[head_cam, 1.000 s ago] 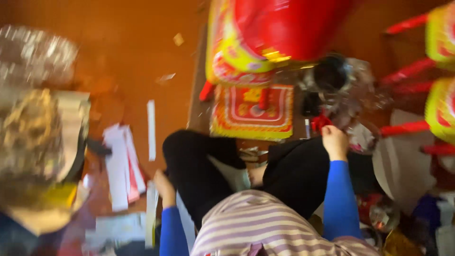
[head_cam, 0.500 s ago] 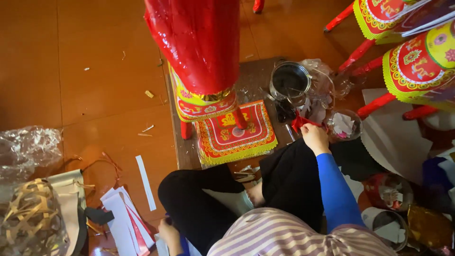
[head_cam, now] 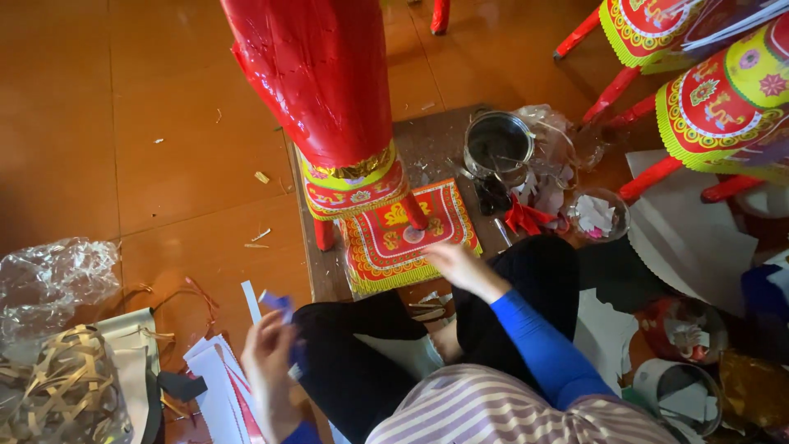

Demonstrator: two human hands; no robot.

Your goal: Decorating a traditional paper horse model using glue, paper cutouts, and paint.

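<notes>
I sit cross-legged on an orange tile floor. My left hand (head_cam: 267,366) is raised beside my left knee and pinches a small purple-blue paper piece (head_cam: 278,302). My right hand (head_cam: 454,261) reaches forward with fingers apart and rests on the edge of a red and yellow patterned paper sheet (head_cam: 394,234). That sheet lies on a dark wooden board (head_cam: 427,144). A tall red paper figure (head_cam: 320,74) with a yellow-green patterned base and red legs stands on the board, just behind the sheet.
A metal pot (head_cam: 498,146) and a clear bowl of paper scraps (head_cam: 598,215) sit right of the sheet. Red-legged decorated paper figures (head_cam: 715,90) stand at the far right. White paper strips (head_cam: 215,378), a woven basket (head_cam: 57,395) and crumpled clear plastic (head_cam: 49,279) lie at my left.
The view has tilted so the red figure is nearer centre. My right hand moved left from the scraps near the pot onto the patterned sheet. My left hand rose, holding the purple-blue piece.
</notes>
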